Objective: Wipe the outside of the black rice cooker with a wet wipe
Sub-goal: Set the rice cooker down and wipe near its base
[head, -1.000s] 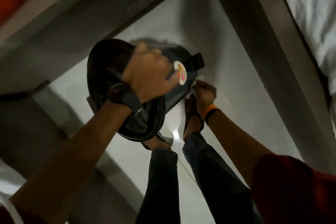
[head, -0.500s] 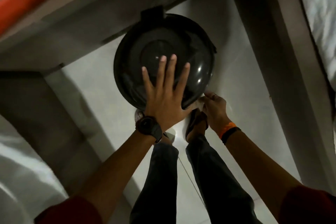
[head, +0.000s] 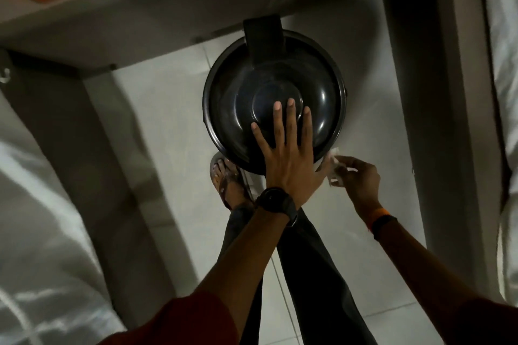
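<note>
The black rice cooker (head: 276, 103) stands upright on the pale tiled floor (head: 157, 126), seen from directly above, so its domed lid fills the view and the side walls are almost entirely hidden. My left hand (head: 286, 157) lies flat on the near half of the lid, fingers spread wide and gripping nothing; I judge it is there to press the cooker down so it does not slide or spin under wiping. My right hand (head: 356, 176) is pinched closed on the wet wipe (head: 333, 165), a small crumpled white wad held at the cooker's lower right rim, touching or just beside the wall; which, I cannot tell.

The hinge tab (head: 263, 36) points away from me, toward a grey ledge (head: 168, 22) that runs close behind the cooker. A dark upright panel (head: 412, 92) stands near on the right, with a bed (head: 504, 64) beyond it. My sandalled foot (head: 227, 182) sits just beside the near left rim. Open floor lies mainly to the left and to the near right. In my judgement, the far side will be easier to reach by turning the cooker than by reaching round it.
</note>
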The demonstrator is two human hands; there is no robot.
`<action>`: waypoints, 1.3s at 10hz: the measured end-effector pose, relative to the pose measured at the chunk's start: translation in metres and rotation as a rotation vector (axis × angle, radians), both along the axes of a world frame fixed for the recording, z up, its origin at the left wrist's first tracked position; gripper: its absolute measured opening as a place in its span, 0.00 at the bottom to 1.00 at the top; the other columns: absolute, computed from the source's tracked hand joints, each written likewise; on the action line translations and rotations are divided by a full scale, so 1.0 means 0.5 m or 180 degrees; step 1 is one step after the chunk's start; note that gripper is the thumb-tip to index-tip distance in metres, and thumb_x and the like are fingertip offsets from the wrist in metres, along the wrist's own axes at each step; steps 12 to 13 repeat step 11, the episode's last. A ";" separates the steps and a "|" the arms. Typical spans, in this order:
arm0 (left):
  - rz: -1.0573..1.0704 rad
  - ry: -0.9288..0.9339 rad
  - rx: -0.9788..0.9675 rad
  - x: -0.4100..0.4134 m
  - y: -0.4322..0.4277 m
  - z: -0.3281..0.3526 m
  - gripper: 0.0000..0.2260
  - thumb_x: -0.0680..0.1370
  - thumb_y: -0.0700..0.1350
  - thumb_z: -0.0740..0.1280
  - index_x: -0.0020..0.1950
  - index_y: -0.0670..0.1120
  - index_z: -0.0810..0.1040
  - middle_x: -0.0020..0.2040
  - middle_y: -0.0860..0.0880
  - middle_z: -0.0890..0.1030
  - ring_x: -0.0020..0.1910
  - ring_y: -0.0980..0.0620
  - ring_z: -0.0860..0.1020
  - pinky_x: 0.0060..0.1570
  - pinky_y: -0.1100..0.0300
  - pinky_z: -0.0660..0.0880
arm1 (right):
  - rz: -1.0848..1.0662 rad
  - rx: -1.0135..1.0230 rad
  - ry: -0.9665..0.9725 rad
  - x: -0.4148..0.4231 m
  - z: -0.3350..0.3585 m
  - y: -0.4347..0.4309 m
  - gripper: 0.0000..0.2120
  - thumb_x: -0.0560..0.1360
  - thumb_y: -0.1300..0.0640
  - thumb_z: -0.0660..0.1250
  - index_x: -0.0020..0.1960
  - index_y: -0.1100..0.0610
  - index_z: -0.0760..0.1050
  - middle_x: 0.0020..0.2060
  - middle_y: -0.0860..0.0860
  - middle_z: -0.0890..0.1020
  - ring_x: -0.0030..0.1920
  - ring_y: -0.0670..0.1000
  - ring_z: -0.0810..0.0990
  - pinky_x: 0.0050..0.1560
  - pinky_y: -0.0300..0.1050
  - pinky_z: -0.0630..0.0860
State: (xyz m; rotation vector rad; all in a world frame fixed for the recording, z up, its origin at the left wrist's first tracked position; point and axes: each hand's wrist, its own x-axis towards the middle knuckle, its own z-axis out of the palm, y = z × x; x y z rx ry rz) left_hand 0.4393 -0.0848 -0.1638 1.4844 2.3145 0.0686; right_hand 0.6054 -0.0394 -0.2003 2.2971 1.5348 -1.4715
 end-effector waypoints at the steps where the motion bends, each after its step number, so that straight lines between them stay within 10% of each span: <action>1: 0.0072 -0.0105 0.0271 -0.056 -0.007 0.047 0.39 0.76 0.66 0.57 0.80 0.44 0.55 0.81 0.39 0.54 0.80 0.38 0.50 0.73 0.28 0.52 | -0.0023 -0.0116 -0.0030 0.003 0.032 -0.015 0.09 0.78 0.66 0.72 0.56 0.60 0.87 0.54 0.60 0.88 0.51 0.59 0.87 0.56 0.49 0.87; 3: 0.0137 -0.0117 0.1093 -0.293 0.002 0.192 0.31 0.81 0.61 0.56 0.79 0.43 0.60 0.80 0.40 0.59 0.80 0.38 0.53 0.76 0.35 0.52 | -0.0006 -0.0127 0.0042 -0.008 0.151 -0.030 0.23 0.80 0.71 0.65 0.39 0.45 0.74 0.37 0.46 0.78 0.47 0.54 0.79 0.57 0.63 0.77; 5: 0.0105 -0.0133 0.1247 -0.472 0.070 0.282 0.27 0.84 0.54 0.56 0.79 0.41 0.59 0.79 0.37 0.58 0.79 0.37 0.54 0.77 0.36 0.54 | 0.0427 0.0547 0.0360 -0.110 0.226 -0.016 0.24 0.77 0.74 0.69 0.37 0.44 0.76 0.29 0.35 0.81 0.35 0.35 0.82 0.41 0.28 0.78; 6: -0.0039 0.0116 0.0783 -0.506 0.109 0.281 0.28 0.84 0.56 0.55 0.80 0.46 0.55 0.81 0.41 0.53 0.81 0.40 0.50 0.79 0.40 0.49 | 0.1364 0.1095 0.0299 -0.230 0.176 0.019 0.06 0.78 0.65 0.71 0.50 0.57 0.84 0.46 0.46 0.87 0.52 0.43 0.85 0.52 0.37 0.81; 8: 0.0181 0.0108 0.0688 -0.538 0.134 0.262 0.30 0.81 0.61 0.53 0.79 0.48 0.58 0.80 0.43 0.58 0.80 0.42 0.54 0.79 0.42 0.47 | 0.2857 0.0594 -0.0341 -0.345 0.064 0.082 0.14 0.82 0.59 0.64 0.62 0.57 0.85 0.64 0.58 0.84 0.68 0.60 0.81 0.64 0.53 0.78; 9: 0.0101 0.0192 0.0563 -0.534 0.124 0.258 0.31 0.80 0.63 0.53 0.79 0.48 0.58 0.80 0.43 0.58 0.80 0.43 0.54 0.79 0.41 0.47 | 0.3128 0.0517 -0.0720 -0.324 0.081 0.079 0.15 0.85 0.56 0.59 0.61 0.58 0.84 0.58 0.58 0.86 0.61 0.61 0.85 0.59 0.54 0.81; 11: 0.0221 0.0582 0.0652 -0.502 0.152 0.369 0.35 0.79 0.65 0.53 0.81 0.46 0.53 0.81 0.42 0.54 0.81 0.42 0.50 0.79 0.40 0.47 | 0.2721 -0.0345 0.0478 -0.168 0.412 0.034 0.19 0.81 0.36 0.60 0.39 0.45 0.79 0.33 0.48 0.84 0.33 0.45 0.85 0.37 0.40 0.82; 13: 0.0221 0.0582 0.0652 -0.502 0.152 0.369 0.35 0.79 0.65 0.53 0.81 0.46 0.53 0.81 0.42 0.54 0.81 0.42 0.50 0.79 0.40 0.47 | 0.2721 -0.0345 0.0478 -0.168 0.412 0.034 0.19 0.81 0.36 0.60 0.39 0.45 0.79 0.33 0.48 0.84 0.33 0.45 0.85 0.37 0.40 0.82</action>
